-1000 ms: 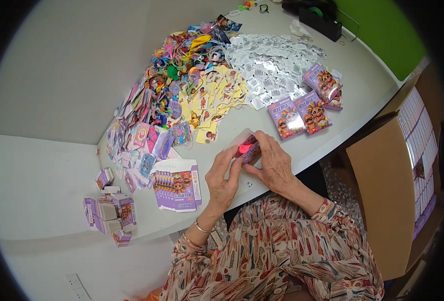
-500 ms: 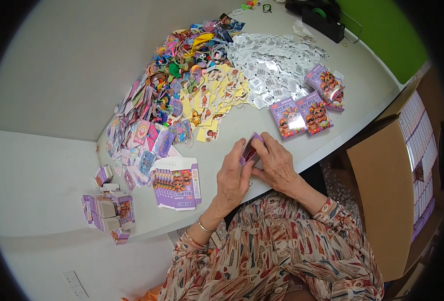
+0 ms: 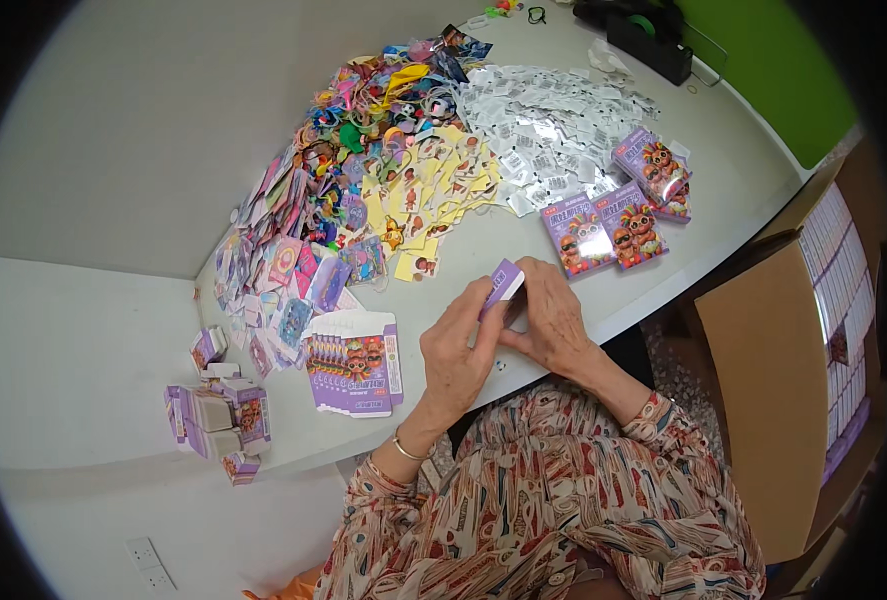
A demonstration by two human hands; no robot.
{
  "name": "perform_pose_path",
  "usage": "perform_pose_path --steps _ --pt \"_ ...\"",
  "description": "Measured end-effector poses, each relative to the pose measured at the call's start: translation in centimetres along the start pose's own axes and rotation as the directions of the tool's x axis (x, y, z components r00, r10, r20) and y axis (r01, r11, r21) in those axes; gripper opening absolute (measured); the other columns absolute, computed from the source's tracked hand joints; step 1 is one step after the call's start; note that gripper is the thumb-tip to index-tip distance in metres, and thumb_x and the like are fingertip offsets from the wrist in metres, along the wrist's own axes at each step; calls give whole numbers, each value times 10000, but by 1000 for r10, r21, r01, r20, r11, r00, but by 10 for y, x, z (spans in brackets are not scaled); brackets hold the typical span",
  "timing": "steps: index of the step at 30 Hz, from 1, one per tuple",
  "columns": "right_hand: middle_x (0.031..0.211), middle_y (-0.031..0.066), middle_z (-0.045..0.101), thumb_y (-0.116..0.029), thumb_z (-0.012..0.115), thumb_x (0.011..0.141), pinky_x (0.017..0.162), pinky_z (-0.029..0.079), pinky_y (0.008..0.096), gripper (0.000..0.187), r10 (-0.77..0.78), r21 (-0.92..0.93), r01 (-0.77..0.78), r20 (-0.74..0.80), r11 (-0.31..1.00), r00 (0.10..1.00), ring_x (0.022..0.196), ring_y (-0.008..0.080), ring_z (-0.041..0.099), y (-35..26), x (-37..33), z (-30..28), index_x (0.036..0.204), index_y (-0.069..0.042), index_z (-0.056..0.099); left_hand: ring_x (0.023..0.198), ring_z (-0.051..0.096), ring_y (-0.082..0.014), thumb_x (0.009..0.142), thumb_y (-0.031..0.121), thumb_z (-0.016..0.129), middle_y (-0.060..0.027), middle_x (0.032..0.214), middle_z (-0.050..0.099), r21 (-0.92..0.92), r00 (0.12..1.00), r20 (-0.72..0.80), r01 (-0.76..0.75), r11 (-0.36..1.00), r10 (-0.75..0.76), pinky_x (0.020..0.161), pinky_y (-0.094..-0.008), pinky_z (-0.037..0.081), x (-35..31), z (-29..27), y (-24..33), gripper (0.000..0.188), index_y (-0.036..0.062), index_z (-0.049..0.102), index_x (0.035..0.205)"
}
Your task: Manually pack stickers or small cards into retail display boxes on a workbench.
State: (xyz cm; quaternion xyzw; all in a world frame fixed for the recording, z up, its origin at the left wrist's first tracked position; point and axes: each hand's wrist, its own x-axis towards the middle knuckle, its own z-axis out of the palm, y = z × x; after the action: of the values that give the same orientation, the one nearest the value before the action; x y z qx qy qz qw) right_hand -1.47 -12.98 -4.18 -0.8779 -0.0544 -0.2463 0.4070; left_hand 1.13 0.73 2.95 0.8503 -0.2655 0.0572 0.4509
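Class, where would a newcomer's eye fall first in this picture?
Probably the multicoloured heap of small trinkets at upper left, beside a pile of shiny white packets. Near the centre, the left hand and right hand hold a small purple cardboard box. At right stands an open brown cardboard carton.
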Motion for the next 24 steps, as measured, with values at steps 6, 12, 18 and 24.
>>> perform_pose_path --steps 6,12,18,24 --pt "1095 194 505 -128 845 553 868 433 414 857 1 -2 -1 12 1000 1000 999 366 511 -3 1 1 1248 39 372 807 699 -285 853 -10 639 -193 968 682 109 990 -69 -116 987 124 660 -336 543 1 4 -10 245 -41 624 1095" --pt "1121 201 507 -130 843 564 881 444 406 894 36 5 -37 57 999 998 1009 363 512 -5 0 0 1284 61 348 803 697 -302 839 -32 635 -196 960 681 119 987 -71 -135 984 144 654 -349 546 3 4 -5 261 -47 621 1099" --pt "1144 203 506 -134 847 559 884 446 404 939 42 -8 -41 59 999 997 1014 360 515 -3 -2 2 1312 73 326 806 696 -307 814 -45 641 -197 974 680 238 976 -113 -156 959 187 656 -341 550 0 10 -8 274 -41 621 1088" --pt "1146 204 504 -131 847 561 888 446 399 938 14 -12 -13 39 1000 999 1019 361 516 -4 -2 2 1315 68 326 706 686 -207 839 -22 633 -177 868 697 194 980 -173 -68 979 102 636 -290 525 -1 12 -9 238 -27 648 1076"
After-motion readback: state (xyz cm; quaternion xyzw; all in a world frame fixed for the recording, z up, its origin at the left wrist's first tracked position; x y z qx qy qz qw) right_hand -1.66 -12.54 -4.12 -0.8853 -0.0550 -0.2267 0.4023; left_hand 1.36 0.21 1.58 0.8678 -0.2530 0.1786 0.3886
